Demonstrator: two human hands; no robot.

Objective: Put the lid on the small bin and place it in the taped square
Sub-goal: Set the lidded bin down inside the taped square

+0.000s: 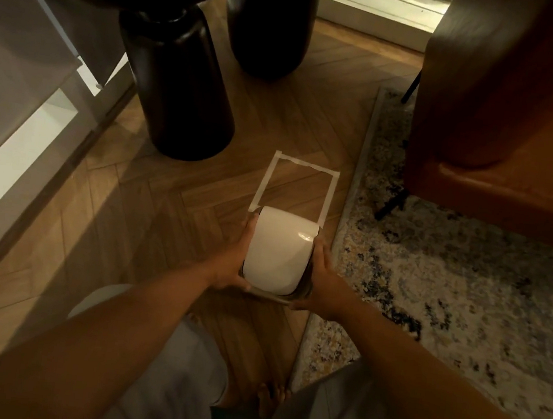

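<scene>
The small bin [300, 289] is held between both hands above the wooden floor, and its white domed lid [279, 251] sits on top. My left hand [233, 261] grips the bin's left side. My right hand [320, 283] grips its right side. The taped square [328, 194], marked in white tape on the floor, lies just beyond the bin. The bin covers the square's near edge from this view. I cannot tell whether the lid is fully seated.
Two black cylindrical table legs [181, 95] stand on the floor beyond and left of the square. A brown leather seat [506, 115] on thin black legs stands at right on a patterned rug [449, 280]. A white cabinet [10, 110] runs along the left. My bare foot [268, 401] is below.
</scene>
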